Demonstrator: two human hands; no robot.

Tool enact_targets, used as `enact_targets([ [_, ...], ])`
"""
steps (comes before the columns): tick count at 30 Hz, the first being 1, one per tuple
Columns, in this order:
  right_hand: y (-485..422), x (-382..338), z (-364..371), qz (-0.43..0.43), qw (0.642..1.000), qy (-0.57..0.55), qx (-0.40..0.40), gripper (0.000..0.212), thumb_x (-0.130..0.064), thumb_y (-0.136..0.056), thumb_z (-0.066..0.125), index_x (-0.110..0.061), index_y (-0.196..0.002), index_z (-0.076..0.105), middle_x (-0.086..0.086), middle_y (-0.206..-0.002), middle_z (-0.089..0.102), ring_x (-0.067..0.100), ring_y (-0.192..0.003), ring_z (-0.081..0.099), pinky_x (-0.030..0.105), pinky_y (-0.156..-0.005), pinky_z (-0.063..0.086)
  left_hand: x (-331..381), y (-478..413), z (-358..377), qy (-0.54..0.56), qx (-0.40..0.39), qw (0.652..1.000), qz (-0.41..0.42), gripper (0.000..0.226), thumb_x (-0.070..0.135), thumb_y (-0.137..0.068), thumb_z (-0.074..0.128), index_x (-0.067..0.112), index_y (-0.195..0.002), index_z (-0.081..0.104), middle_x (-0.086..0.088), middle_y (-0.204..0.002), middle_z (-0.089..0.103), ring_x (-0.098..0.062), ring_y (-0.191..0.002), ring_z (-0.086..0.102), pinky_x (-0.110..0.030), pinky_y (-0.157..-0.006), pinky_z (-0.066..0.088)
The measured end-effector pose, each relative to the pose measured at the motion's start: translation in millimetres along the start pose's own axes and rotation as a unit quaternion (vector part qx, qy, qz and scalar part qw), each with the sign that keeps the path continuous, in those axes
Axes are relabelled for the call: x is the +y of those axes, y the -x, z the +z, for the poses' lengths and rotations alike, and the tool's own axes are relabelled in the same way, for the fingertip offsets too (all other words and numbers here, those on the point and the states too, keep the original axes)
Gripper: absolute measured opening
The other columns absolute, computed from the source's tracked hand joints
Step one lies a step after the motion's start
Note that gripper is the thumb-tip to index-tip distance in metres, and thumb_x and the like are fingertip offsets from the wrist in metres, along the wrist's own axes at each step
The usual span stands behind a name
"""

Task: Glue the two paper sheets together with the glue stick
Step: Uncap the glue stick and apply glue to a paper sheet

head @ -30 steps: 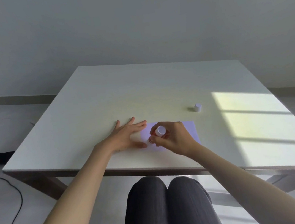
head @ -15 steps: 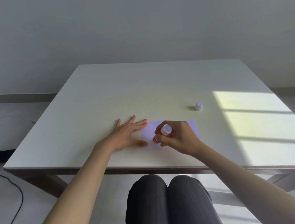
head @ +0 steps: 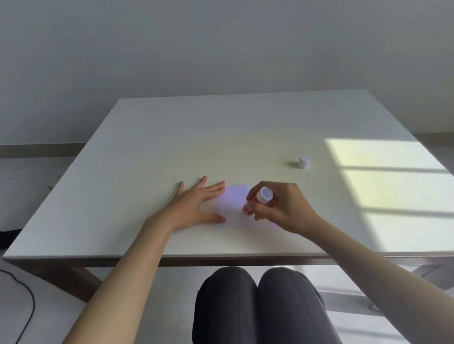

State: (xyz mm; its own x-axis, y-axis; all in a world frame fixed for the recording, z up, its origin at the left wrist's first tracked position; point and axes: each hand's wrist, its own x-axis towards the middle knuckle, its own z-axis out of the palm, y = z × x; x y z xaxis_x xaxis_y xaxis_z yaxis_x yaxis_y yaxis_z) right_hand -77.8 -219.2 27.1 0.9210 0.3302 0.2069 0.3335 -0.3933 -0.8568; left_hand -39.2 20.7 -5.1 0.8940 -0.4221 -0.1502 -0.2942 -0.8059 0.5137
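Observation:
A pale lilac paper sheet [head: 234, 203] lies flat near the front edge of the white table [head: 216, 144]. My left hand [head: 195, 204] rests flat on the sheet's left end, fingers spread. My right hand [head: 281, 206] grips a red glue stick [head: 262, 197] with a white end, tilted so its lower tip touches the paper near the middle. The right part of the sheet is hidden under my right hand. I cannot tell whether one sheet or two lie there.
The glue stick's white cap [head: 303, 161] stands on the table behind and to the right of my right hand. A sunlit patch covers the table's right side. My knees are under the front edge. A black cable lies on the floor at left.
My right hand has moved the glue stick to the right along the paper and tilted it more. My left hand has stayed flat on the sheet.

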Motion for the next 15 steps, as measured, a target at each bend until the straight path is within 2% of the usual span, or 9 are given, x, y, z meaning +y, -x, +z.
enact_targets([
  [4, -22.4, 0.3, -7.0, 0.037, 0.997, -0.023, 0.065, 0.002, -0.002, -0.081, 0.064, -0.002, -0.079, 0.065, 0.018, -0.076, 0.074, 0.025, -0.059, 0.068, 0.038, -0.067, 0.058, 0.8, 0.8, -2.1, -0.013, -0.001, 1.0, 0.001, 0.079, 0.052, -0.077, 0.065, 0.034, -0.145, 0.028, 0.028, -0.152, 0.018, -0.005, -0.146, -0.004, -0.052, -0.114, -0.013],
  [6, -20.5, 1.4, -3.1, 0.021, 0.996, 0.025, 0.081, 0.001, -0.005, -0.08, 0.066, -0.004, -0.079, 0.066, 0.017, -0.073, 0.073, 0.027, -0.062, 0.068, 0.037, -0.067, 0.056, 0.2, 0.2, -1.6, -0.011, -0.002, 1.0, 0.0, 0.08, 0.053, -0.076, 0.065, 0.034, -0.145, 0.028, 0.028, -0.152, 0.018, -0.005, -0.146, -0.004, -0.052, -0.114, -0.014],
  [8, -9.8, 1.3, 4.0, -0.02, 0.994, 0.085, 0.069, 0.002, -0.008, -0.078, 0.068, -0.008, -0.079, 0.067, 0.013, -0.071, 0.073, 0.025, -0.06, 0.064, 0.034, -0.063, 0.053, -0.3, -0.1, -0.4, 0.001, -0.004, 1.0, -0.006, 0.084, 0.058, -0.073, 0.064, 0.037, -0.145, 0.026, 0.025, -0.154, 0.017, -0.005, -0.146, -0.006, -0.05, -0.114, -0.016],
  [12, 0.8, -4.7, 12.8, -0.057, 0.995, 0.086, -0.005, 0.002, -0.014, -0.077, 0.067, -0.012, -0.078, 0.066, 0.008, -0.067, 0.071, 0.021, -0.06, 0.061, 0.027, -0.062, 0.049, -0.7, -1.8, 1.7, 0.002, 0.001, 1.0, -0.01, 0.086, 0.061, -0.071, 0.064, 0.04, -0.144, 0.025, 0.023, -0.155, 0.018, -0.003, -0.146, -0.007, -0.048, -0.114, -0.017],
  [15, -20.0, -5.6, 9.4, -0.033, 0.997, 0.075, 0.017, 0.004, -0.011, -0.079, 0.067, -0.008, -0.081, 0.066, 0.014, -0.073, 0.073, 0.029, -0.067, 0.066, 0.04, -0.069, 0.055, -0.2, -0.6, 0.3, 0.0, 0.0, 1.0, -0.013, 0.086, 0.059, -0.071, 0.064, 0.041, -0.145, 0.024, 0.017, -0.156, 0.019, -0.005, -0.146, -0.007, -0.049, -0.115, -0.017],
])
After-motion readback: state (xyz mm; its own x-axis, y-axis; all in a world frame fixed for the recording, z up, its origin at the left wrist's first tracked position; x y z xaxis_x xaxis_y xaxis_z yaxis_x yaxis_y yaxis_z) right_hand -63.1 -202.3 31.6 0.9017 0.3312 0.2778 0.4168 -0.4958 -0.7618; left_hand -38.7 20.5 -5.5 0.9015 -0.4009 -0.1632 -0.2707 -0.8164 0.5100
